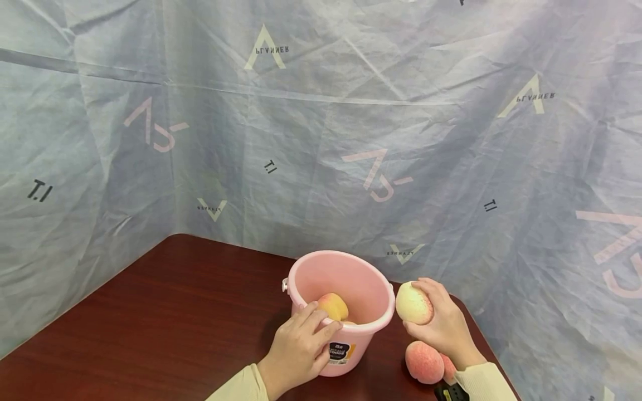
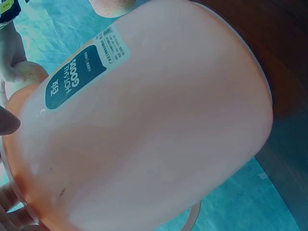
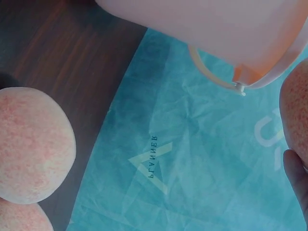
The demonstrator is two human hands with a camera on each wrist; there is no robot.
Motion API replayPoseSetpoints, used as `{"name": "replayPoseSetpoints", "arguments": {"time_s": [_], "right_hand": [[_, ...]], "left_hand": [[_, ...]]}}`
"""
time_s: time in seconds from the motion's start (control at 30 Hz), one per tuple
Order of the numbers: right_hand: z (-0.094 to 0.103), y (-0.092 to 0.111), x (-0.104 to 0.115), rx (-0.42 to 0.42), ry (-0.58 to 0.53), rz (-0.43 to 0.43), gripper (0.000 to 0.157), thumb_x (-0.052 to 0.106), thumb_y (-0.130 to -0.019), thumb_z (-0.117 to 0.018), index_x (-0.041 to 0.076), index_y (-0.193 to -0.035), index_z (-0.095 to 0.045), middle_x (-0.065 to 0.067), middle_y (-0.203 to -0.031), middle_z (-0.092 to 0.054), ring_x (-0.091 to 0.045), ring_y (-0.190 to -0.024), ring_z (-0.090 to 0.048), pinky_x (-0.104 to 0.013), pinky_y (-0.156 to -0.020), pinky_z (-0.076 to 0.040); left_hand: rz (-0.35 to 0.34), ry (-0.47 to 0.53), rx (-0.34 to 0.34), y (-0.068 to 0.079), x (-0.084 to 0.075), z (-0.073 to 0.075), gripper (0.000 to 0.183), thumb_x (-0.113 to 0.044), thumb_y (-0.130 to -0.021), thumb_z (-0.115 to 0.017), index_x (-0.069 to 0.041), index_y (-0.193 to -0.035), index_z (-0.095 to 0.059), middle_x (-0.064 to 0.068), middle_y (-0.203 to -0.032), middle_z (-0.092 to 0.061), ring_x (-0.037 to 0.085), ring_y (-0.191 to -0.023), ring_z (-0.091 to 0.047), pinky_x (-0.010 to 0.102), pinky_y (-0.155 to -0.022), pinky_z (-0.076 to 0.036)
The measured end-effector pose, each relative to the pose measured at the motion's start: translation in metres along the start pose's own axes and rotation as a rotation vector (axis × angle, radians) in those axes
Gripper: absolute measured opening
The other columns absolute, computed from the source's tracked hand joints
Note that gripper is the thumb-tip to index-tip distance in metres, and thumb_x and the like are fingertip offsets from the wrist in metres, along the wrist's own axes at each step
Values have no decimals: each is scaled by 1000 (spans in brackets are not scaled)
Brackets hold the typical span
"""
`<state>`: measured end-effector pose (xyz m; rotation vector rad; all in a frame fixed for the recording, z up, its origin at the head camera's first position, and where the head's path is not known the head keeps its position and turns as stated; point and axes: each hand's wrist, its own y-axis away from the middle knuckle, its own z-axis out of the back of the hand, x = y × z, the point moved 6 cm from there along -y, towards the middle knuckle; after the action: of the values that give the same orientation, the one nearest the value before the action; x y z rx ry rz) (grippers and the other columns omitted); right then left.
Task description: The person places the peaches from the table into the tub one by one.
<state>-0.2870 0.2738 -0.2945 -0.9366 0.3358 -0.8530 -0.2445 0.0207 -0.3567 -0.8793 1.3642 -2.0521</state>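
Observation:
A pink bucket (image 1: 346,334) with a dark label stands on the table, with yellow-and-red peaches (image 1: 333,307) inside it. At its near left side my left hand (image 1: 301,345) grips the rim, fingers over the edge and thumb (image 2: 7,121) against the outer wall. My right hand (image 1: 443,320) holds a pale yellow and pink peach (image 1: 414,303) just right of the rim, at about rim height. Below that hand, a red-pink peach (image 1: 424,362) rests on the table, and another peach (image 1: 448,367) lies partly hidden behind it by the right sleeve.
The dark red-brown wooden table (image 1: 150,317) stretches away to the left of the bucket. A grey-blue printed cloth (image 1: 311,139) hangs behind the table and along both sides. The bucket's handle (image 3: 211,74) hangs down at its far side.

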Motion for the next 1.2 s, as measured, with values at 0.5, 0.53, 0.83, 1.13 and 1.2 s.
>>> {"name": "replayPoseSetpoints", "arguments": {"time_s": [0.5,0.53,0.83,1.13,1.2], "right_hand": [[2,-9,17,23,-21,68,73,9,-47,-85,5,-116,-61,-14,-115,-61,-28,-87,-63,-36,-62,-53],[2,-10,18,33,-25,67,73,9,-47,-85,5,-115,-61,-14,-115,-61,-27,-87,-63,-36,-62,-53],[-5,-27,22,204,9,51,65,16,-51,-85,12,-112,-63,-6,-116,-61,-19,-87,-64,-33,-64,-52],[-18,-48,33,399,24,52,62,22,-55,-83,16,-114,-62,-2,-115,-60,-18,-88,-63,-35,-65,-51],[-21,-53,36,440,35,55,62,21,-55,-80,16,-114,-62,-2,-114,-60,-16,-84,-62,-33,-63,-50]], "left_hand": [[-24,-22,-3,1,0,0,37,-19,-68,-56,-20,-102,-68,4,-98,-62,26,-96,-64,34,-80,-55],[-24,-20,-1,1,0,0,37,-19,-67,-56,-20,-102,-68,4,-98,-62,26,-96,-64,34,-80,-55],[-25,-15,-9,1,-1,1,39,-18,-65,-57,-20,-102,-68,5,-97,-62,26,-95,-63,34,-79,-55],[-20,-15,-1,0,0,1,41,-18,-63,-59,-20,-102,-69,5,-97,-62,26,-96,-64,34,-79,-55],[-21,-12,3,0,0,1,41,-18,-62,-60,-20,-103,-68,5,-97,-62,26,-96,-63,33,-79,-55]]}}
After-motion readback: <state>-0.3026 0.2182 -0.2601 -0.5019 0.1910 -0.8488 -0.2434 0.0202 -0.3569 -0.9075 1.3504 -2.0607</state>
